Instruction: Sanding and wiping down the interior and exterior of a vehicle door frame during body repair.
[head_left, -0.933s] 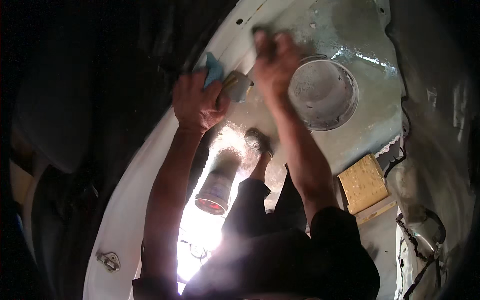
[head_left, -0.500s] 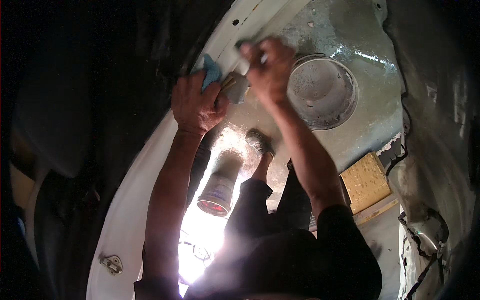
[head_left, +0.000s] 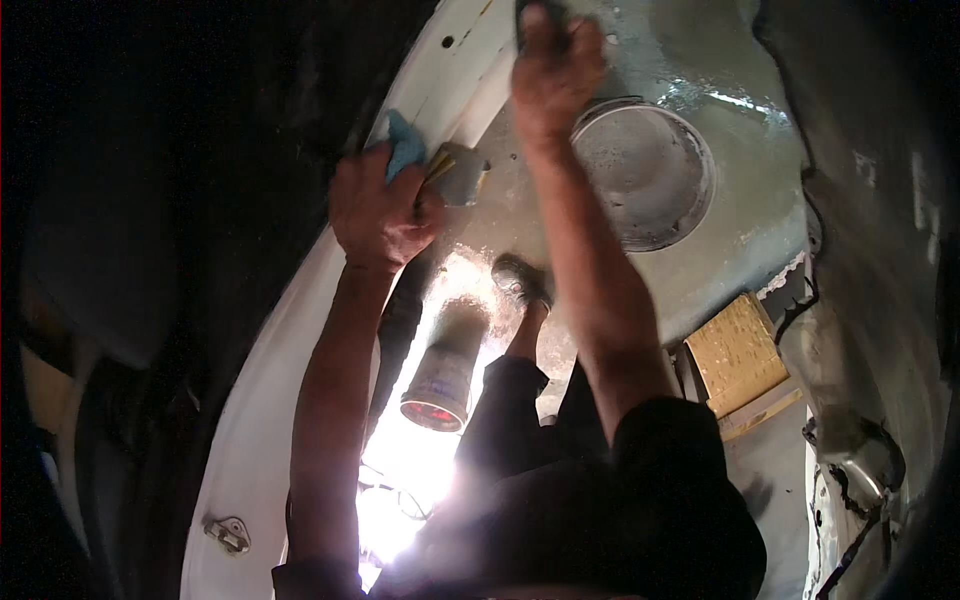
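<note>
My left hand (head_left: 385,215) is closed at the edge of a white, curved vehicle-body frame (head_left: 255,390). It grips a blue cloth (head_left: 404,148), which sticks out above the fingers. From the same hand juts a flat grey scraper-like blade (head_left: 466,180) with a yellowish edge; its handle is mostly hidden. Higher up, my right hand (head_left: 560,90) is curled round a small dark object (head_left: 535,15) at the top of the view. Motion blur and the fingers hide its kind. That hand is beside the upper stretch of the white frame.
A large round white bucket (head_left: 703,190) stands on the wet-looking grey floor (head_left: 730,250). Another bucket (head_left: 433,410) with red inside is near my legs. A yellowish block (head_left: 735,350) lies at the right. A metal latch (head_left: 228,535) is on the frame's lower part.
My right hand has moved up and slightly right along the frame with the dark object. My left hand has shifted slightly left and still holds the cloth and blade.
</note>
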